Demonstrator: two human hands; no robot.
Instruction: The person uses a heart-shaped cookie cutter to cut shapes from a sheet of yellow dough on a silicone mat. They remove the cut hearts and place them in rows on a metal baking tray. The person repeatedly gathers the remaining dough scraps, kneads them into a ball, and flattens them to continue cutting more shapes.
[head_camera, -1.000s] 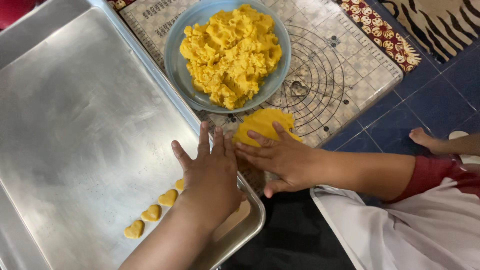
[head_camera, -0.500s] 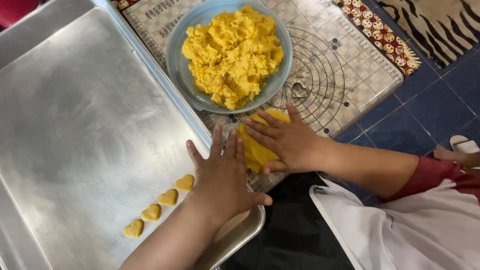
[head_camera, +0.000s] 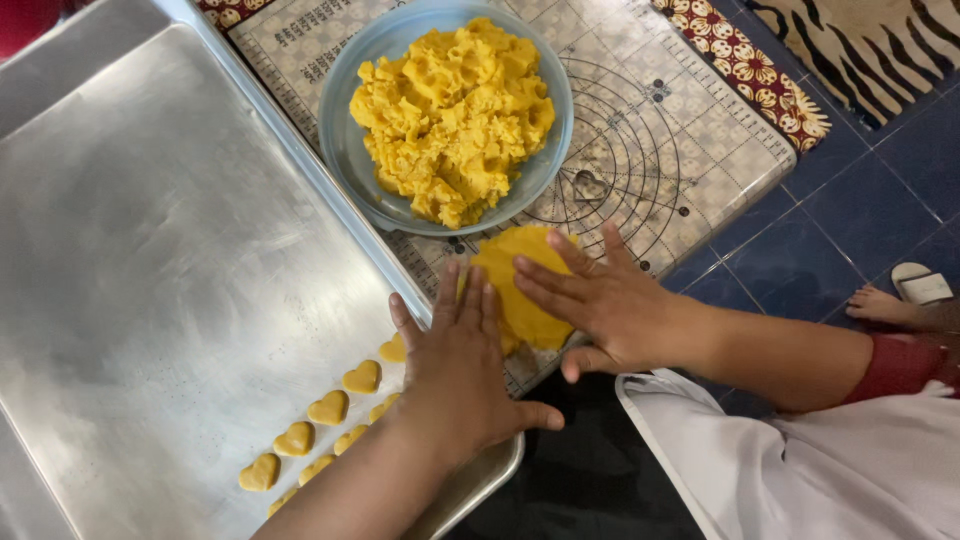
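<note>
Both hands slid nearer since before. Dough (head_camera: 520, 290) lay as a flat yellow disc on the mat (head_camera: 690, 150). Left hand (head_camera: 462, 365) and right hand (head_camera: 600, 300) pressed it, fingers spread flat, gripping nothing.

Both hands (head_camera: 530, 330) hide part of the flattened dough (head_camera: 520, 275).
</note>
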